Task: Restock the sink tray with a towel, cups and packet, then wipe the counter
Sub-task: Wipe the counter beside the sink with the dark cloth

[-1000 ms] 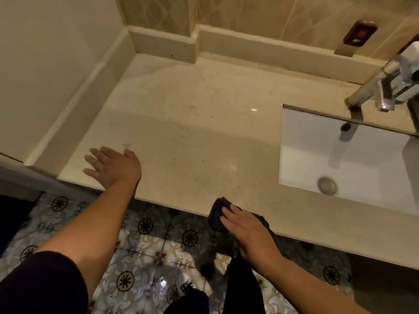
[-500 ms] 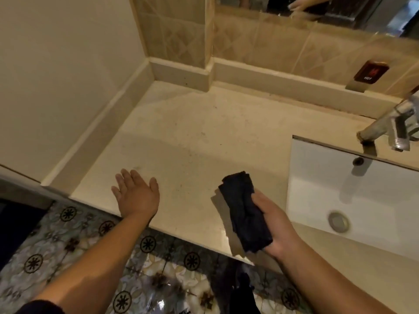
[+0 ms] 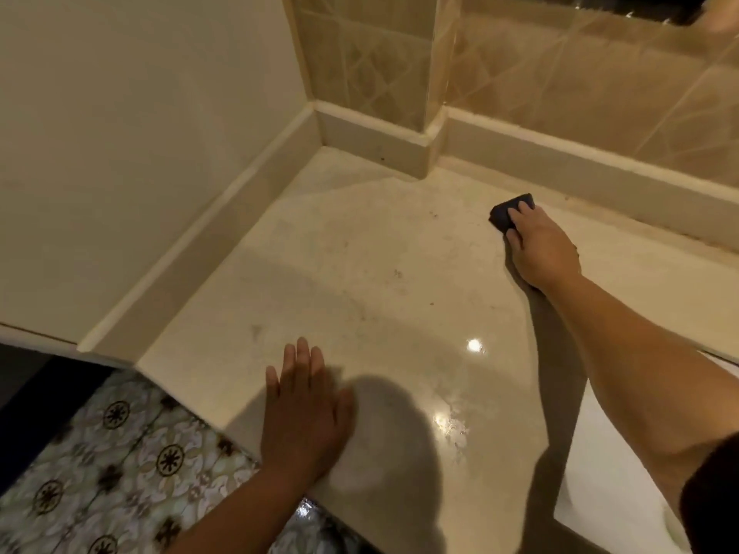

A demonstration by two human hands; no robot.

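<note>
The beige tabletop (image 3: 360, 273) filled most of our view, its near part glossy with glints. Our left hand (image 3: 306, 409) lay flat at the front edge, fingers spread, gripping nothing. Our right hand (image 3: 540, 245) pressed a dark cloth (image 3: 508, 213) onto the tabletop near the back ledge (image 3: 600, 169), fingers closed over it.

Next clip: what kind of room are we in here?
Most likely a bathroom: a polished stone vanity counter with a white basin set into it at the right edge, tan tiled walls above a raised backsplash, and a patterned tile floor below.
</note>
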